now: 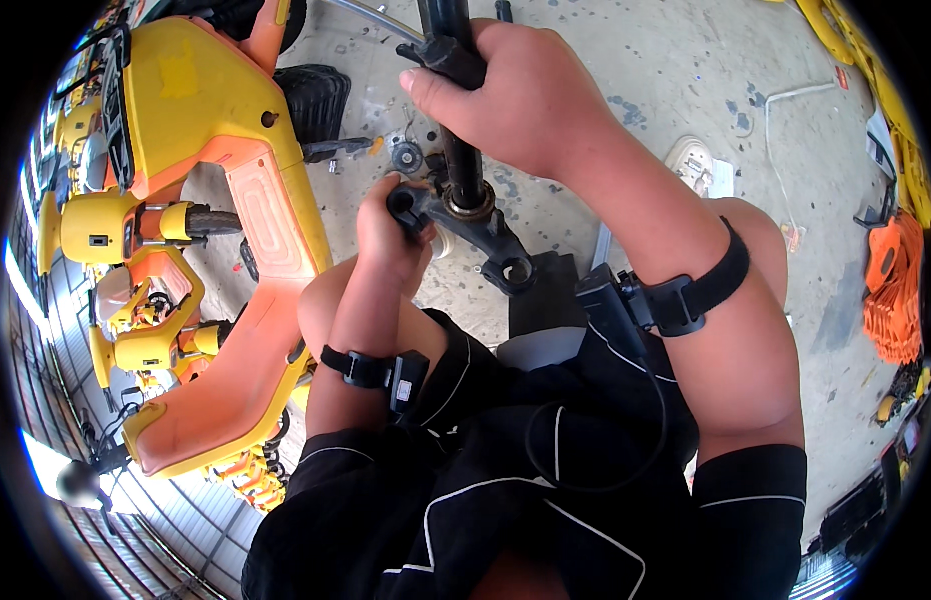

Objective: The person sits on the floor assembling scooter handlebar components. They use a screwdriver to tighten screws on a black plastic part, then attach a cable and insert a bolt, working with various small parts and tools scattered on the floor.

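— Where can your hands pass?
— Bare concrete floor (676,80) opens toward the upper right of the frame.
— What blocks you?
— The yellow-and-orange ride-on body (216,150) walls off your left; the black steering column (466,150) and bracket (496,245) stand at centre, your knees beneath.

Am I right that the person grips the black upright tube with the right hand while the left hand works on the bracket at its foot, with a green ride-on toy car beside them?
Not quite: the head view shows the ride-on toy car is yellow and orange, not green. The right hand does grip the black upright tube, and the left hand works at the bracket.
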`<state>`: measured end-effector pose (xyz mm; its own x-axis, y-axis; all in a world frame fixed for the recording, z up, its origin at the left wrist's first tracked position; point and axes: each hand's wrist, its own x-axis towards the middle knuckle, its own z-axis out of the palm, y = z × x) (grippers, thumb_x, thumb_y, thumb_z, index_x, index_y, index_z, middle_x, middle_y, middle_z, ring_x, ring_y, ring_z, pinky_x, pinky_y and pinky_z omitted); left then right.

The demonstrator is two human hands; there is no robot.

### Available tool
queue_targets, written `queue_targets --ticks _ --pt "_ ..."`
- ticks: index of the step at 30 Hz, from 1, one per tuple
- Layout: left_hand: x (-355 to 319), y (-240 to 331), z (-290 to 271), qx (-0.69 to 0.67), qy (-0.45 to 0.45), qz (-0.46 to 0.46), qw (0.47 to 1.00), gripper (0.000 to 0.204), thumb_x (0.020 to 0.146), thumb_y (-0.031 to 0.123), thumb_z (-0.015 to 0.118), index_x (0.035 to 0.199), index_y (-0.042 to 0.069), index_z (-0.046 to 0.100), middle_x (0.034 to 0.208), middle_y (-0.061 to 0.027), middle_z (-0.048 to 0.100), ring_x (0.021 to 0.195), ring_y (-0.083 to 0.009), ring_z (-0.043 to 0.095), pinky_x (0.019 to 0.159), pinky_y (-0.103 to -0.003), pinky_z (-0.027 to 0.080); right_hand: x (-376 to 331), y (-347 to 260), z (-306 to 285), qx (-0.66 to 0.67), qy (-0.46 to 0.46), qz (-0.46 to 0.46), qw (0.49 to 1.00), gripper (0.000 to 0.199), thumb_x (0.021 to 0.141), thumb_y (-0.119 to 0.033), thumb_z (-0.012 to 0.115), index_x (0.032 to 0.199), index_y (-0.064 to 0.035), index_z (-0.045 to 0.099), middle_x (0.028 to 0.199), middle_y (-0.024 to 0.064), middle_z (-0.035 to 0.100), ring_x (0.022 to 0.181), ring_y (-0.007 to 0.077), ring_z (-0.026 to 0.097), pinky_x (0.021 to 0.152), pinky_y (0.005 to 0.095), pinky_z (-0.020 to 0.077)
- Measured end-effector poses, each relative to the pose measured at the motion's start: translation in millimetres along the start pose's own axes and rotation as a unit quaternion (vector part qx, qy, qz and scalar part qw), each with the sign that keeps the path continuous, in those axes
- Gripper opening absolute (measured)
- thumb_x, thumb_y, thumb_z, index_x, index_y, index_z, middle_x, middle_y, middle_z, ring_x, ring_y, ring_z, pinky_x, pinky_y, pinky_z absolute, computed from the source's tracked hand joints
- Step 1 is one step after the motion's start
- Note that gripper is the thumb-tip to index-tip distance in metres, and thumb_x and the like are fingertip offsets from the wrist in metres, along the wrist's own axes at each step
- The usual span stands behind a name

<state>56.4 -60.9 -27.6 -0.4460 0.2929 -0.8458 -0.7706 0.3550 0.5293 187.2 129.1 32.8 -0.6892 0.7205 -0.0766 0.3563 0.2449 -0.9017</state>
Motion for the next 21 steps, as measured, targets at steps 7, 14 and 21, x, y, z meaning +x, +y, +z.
queue_targets --ticks 7,14,21 --pt "-3 -6 3 0.0 0.014 -0.007 1.0 0.026 0.096 0.032 0.051 0.089 0.008 0.057 0.07 -0.004 0.058 0.053 -0.0177 0.049 0.046 -0.03 0.034 0 4 0 0.003 -0.002 0.01 1.0 0.041 0.081 -0.044 0.066 0.085 -0.0033 0.071 0.072 0.014 0.07 0.074 0.0347 0.069 0.07 0.0443 0.0559" --pt "-4 -8 6 0.023 0.048 -0.004 0.999 0.036 0.1 0.032 0.044 0.089 0.001 0.059 0.071 -0.0099 0.058 0.049 -0.0201 0.05 0.044 -0.031 0.039 4 13 -4 0.017 -0.016 0.079 0.997 0.045 0.08 -0.046 0.067 0.089 -0.002 0.07 0.073 0.0157 0.07 0.076 0.0353 0.07 0.072 0.0432 0.0558" --pt "0 -8 0 0.044 0.048 -0.003 0.998 0.033 0.099 0.031 0.046 0.089 0.002 0.058 0.07 -0.0099 0.06 0.05 -0.0206 0.053 0.044 -0.032 0.04 14 20 -9 0.028 -0.065 0.116 0.991 0.05 0.079 -0.049 0.071 0.09 -0.0001 0.069 0.072 0.0137 0.067 0.071 0.0308 0.067 0.068 0.0395 0.0521"
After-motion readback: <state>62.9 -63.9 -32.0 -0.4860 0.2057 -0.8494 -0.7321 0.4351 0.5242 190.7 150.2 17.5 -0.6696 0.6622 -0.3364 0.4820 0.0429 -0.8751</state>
